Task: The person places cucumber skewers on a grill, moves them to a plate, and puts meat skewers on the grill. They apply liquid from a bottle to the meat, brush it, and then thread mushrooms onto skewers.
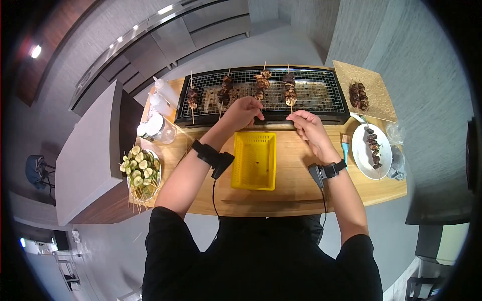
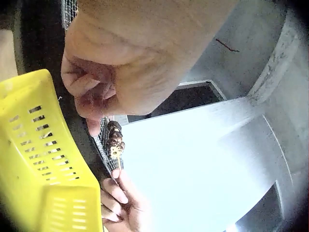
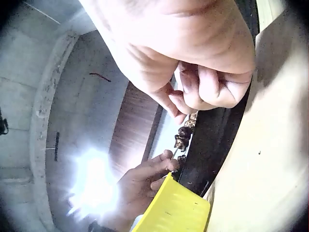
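Observation:
Several skewers of browned meat lie across the wire-mesh grill (image 1: pixel 321 89). My left hand (image 1: pixel 243 114) pinches the near end of the stick of one meat skewer (image 1: pixel 261 84), just right of the grill's middle. Beside it, my right hand (image 1: pixel 312 133) pinches the stick of another meat skewer (image 1: pixel 289 89) between thumb and forefinger. The meat of both skewers lies over the mesh. In the left wrist view, the right hand's fingers (image 2: pixel 115 195) hold the stick below the browned pieces. Two more meat skewers, one of them this dark skewer (image 1: pixel 225 89), lie farther left.
A yellow basket (image 1: pixel 241 173) stands between my forearms. Left are bottles (image 1: pixel 165 90), a jar (image 1: pixel 161 129) and a plate of vegetable skewers (image 1: pixel 143 168). Right are a blue brush (image 1: pixel 345 147), a white plate (image 1: pixel 359 163) with a skewer, and a gold board (image 1: pixel 379 95) with skewers.

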Demonstrator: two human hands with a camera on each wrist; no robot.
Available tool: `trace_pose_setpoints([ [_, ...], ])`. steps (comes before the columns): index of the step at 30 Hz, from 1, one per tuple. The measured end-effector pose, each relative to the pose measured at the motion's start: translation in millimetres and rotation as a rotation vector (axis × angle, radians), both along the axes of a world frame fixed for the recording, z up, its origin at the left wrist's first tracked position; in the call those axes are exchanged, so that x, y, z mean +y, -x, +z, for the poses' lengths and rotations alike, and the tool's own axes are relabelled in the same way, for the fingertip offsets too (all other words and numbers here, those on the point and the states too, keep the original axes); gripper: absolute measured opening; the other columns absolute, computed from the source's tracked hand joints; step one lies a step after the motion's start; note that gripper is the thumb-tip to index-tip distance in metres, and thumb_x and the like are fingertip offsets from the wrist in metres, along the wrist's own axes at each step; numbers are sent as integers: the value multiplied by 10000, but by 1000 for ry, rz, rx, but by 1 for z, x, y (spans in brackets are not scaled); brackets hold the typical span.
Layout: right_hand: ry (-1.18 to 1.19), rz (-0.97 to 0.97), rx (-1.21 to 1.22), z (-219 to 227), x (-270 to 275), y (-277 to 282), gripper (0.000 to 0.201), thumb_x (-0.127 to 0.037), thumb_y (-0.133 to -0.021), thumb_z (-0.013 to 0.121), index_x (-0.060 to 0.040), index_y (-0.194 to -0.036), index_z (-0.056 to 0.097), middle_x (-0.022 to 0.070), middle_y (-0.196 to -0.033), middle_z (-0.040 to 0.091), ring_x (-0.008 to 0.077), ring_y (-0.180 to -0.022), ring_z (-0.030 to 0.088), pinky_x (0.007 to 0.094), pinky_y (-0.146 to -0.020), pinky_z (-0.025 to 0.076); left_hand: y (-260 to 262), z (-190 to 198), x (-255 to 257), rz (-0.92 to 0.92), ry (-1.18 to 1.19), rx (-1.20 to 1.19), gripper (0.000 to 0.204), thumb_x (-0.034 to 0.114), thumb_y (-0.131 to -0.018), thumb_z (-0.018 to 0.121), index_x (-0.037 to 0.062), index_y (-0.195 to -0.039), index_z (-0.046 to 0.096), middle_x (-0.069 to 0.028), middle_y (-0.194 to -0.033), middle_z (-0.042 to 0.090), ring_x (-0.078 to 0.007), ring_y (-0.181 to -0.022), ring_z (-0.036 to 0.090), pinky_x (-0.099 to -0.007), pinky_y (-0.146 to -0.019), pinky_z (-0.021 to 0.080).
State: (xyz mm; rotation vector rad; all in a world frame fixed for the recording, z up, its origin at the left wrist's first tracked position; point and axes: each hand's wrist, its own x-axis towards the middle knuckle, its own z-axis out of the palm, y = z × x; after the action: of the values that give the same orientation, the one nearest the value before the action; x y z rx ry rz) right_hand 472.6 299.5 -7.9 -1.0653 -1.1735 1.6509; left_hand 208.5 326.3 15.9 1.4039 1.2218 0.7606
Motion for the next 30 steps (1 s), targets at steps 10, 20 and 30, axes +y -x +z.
trace_pose_setpoints([
  [10,22,7,-32,-5,4,-3,133,-207,-1038,631,-99,-1001,698,-106,-677,454,-8,-538,319,201,-472,218,-3,13,-4,-63,-58,234,204,211,-1001,663,38,-1081,592,-69,-829,754,-83,-566,580,-251,-519,447],
  [20,0,26,-37,-1,-5,-8,122,-225,-1030,636,-116,-1026,690,-107,-700,469,-1,-561,348,191,-491,247,-5,24,-13,-80,-65,371,211,222,-1002,680,22,-1029,621,-47,-728,709,-92,-559,602,-252,-512,441],
  [30,-215,-231,-270,32,-87,-102,147,-235,-1034,641,-102,-1066,696,-110,-802,579,-13,-656,430,176,-565,310,-63,43,-50,-406,-257,228,142,161,-988,674,26,-985,631,-13,-783,647,-84,-717,626,-236,-638,467],
])
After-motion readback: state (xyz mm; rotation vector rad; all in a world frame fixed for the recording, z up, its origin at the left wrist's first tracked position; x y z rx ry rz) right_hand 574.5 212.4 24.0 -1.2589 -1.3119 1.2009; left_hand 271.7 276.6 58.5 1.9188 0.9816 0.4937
